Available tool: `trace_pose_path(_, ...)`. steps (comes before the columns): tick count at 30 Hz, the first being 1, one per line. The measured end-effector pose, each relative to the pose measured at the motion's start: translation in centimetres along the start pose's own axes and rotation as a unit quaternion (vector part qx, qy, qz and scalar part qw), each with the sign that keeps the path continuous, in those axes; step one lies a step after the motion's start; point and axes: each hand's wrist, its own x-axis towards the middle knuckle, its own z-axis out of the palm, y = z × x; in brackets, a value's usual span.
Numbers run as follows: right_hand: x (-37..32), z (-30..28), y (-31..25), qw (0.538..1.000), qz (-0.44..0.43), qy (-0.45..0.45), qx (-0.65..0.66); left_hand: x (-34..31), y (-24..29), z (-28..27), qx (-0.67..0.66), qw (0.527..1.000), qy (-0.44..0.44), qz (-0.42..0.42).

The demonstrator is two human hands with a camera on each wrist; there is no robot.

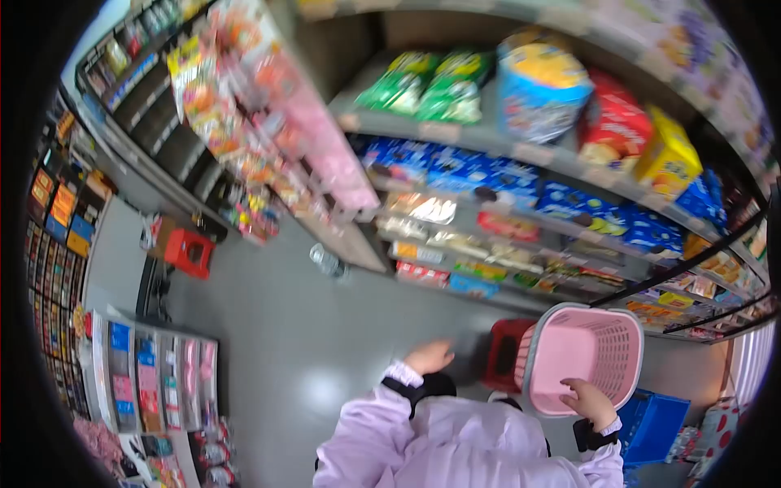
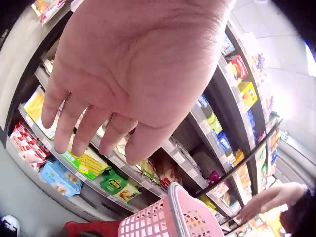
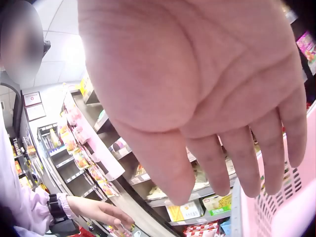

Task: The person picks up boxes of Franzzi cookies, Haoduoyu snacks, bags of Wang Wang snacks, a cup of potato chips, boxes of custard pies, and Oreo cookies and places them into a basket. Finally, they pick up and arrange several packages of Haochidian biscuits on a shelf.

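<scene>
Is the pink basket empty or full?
It looks empty. You can see the basket's bare pink bottom and sides from above, with just the right hand over one part.

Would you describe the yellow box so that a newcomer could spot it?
Find the shelves beyond the pink basket. On the level with two green bags, go right past the blue tub and the red bag. The yellow box is next, boxy and all yellow beside that bag.

Basket [image 1: 582, 350]: pink plastic, perforated | floor [image 1: 285, 358]: smooth, glossy
</scene>
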Motion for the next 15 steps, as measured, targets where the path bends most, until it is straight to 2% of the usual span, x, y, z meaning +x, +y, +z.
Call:
trace_pose_path(6, 5.2, 1.6, -10.7, 0.999, 0.002, -0.035, 0.01, -4.0, -5.5, -6.7, -0.024, 0.999, 0.002, -0.035)
trace_pose_path(8, 4.4, 0.6, -10.8, 1.0, 0.019, -0.022, -0.004, -2.6, -5.8, -7.2, -0.03, 0.998, -0.045, -0.039)
trace_pose_path(10, 5.9, 1.5, -12.2, 0.999, -0.011, -0.033, 0.008, -4.5, -8.3, -8.0, 0.011, 0.989, -0.076, -0.124)
trace_pose_path(15, 6.4, 1.5, -13.0, 0.999, 0.028, -0.025, 0.003, -4.3, -8.4, -9.1, -0.002, 0.99, -0.088, -0.111)
